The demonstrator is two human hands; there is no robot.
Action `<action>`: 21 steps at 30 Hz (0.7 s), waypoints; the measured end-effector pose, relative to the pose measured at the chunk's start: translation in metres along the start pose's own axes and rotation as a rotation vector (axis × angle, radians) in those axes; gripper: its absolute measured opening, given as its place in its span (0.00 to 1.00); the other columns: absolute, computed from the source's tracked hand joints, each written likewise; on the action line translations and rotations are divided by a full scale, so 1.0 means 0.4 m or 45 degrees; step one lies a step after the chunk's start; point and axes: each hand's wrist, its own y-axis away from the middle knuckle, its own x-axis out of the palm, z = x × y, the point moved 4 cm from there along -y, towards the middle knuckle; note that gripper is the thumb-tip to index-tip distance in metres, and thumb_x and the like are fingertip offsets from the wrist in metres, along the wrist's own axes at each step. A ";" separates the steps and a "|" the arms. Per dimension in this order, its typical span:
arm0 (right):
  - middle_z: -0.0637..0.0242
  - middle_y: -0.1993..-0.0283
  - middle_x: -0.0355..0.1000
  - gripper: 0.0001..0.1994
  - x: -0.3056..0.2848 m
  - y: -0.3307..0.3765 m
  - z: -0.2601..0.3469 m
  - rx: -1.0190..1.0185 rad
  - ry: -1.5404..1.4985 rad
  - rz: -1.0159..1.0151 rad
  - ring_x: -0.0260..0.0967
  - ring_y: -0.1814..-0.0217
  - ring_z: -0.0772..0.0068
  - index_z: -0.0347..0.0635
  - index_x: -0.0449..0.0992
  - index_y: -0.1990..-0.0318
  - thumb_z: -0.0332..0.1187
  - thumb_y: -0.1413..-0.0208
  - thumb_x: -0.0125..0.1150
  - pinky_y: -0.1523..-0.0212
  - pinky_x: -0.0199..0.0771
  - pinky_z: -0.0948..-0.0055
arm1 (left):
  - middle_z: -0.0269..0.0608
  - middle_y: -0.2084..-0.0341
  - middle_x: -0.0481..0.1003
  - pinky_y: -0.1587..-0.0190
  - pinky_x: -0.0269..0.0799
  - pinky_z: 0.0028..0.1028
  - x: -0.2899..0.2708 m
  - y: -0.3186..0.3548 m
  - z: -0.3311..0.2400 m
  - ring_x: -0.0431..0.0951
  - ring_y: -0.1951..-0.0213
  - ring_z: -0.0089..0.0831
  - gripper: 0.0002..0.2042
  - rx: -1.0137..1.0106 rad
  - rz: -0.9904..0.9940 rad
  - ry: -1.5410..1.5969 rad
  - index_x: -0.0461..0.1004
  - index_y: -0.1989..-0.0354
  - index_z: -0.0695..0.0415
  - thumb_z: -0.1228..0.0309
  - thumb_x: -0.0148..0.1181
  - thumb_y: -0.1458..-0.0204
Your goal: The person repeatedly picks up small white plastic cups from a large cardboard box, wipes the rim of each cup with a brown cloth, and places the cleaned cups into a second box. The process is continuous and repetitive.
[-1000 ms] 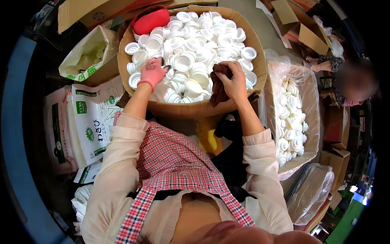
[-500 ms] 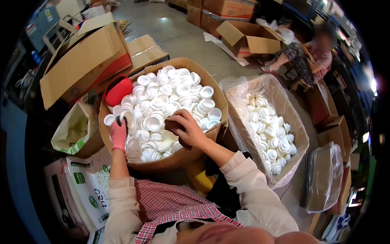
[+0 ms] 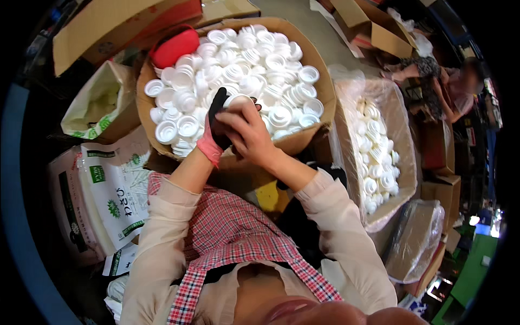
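Note:
My left hand [image 3: 216,125], in a pink glove with black palm and fingers, grips a white ringed plastic cap [image 3: 238,99] above the near side of a big carton [image 3: 310,142]. Across it lies my bare right hand [image 3: 250,132], its fingers curled in against the cap and the glove. Whatever those curled fingers may hold is hidden. Heaped in the carton under both hands are many loose white plastic caps [image 3: 233,71]. A red pouch [image 3: 176,49] rests on the heap at the carton's far left.
Right of the carton stands a plastic-lined box [image 3: 407,162] of similar white pieces [image 3: 376,157]. An open bag [image 3: 100,103] and printed white sacks [image 3: 116,189] are at the left. Another person [image 3: 452,89] sits at the far right near an open cardboard box [image 3: 374,32].
My left hand has come from the carton's left side to its near middle, bringing a cap to my right hand. Both hands now meet. The view has tilted down toward me.

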 end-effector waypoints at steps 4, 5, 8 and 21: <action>0.57 0.61 0.65 0.15 -0.046 -0.042 -0.094 0.416 0.146 -0.131 0.66 0.58 0.55 0.40 0.75 0.56 0.22 0.53 0.61 0.56 0.68 0.67 | 0.53 0.47 0.67 0.42 0.63 0.38 -0.117 0.067 -0.067 0.68 0.45 0.41 0.22 0.323 -0.488 -1.145 0.61 0.41 0.64 0.61 0.44 0.38; 0.56 0.58 0.66 0.16 -0.039 -0.034 -0.150 0.475 0.152 0.059 0.66 0.55 0.55 0.41 0.74 0.53 0.25 0.51 0.62 0.54 0.68 0.66 | 0.55 0.45 0.66 0.40 0.61 0.43 -0.088 0.067 -0.104 0.66 0.43 0.44 0.25 0.355 -0.525 -0.916 0.59 0.39 0.65 0.58 0.43 0.38; 0.54 0.47 0.69 0.25 -0.036 0.042 -0.220 0.787 -0.234 0.530 0.67 0.46 0.56 0.45 0.69 0.43 0.38 0.48 0.65 0.45 0.66 0.65 | 0.59 0.41 0.61 0.35 0.54 0.55 -0.016 0.087 -0.220 0.60 0.37 0.50 0.31 0.428 -0.638 -0.239 0.53 0.36 0.67 0.51 0.39 0.37; 0.44 0.56 0.74 0.12 -0.358 0.263 -0.619 1.447 1.232 0.508 0.71 0.50 0.42 0.36 0.76 0.61 0.32 0.52 0.57 0.50 0.72 0.53 | 0.66 0.38 0.56 0.43 0.65 0.54 0.069 0.038 -0.183 0.58 0.37 0.62 0.42 0.137 -0.130 0.230 0.50 0.33 0.64 0.37 0.36 0.43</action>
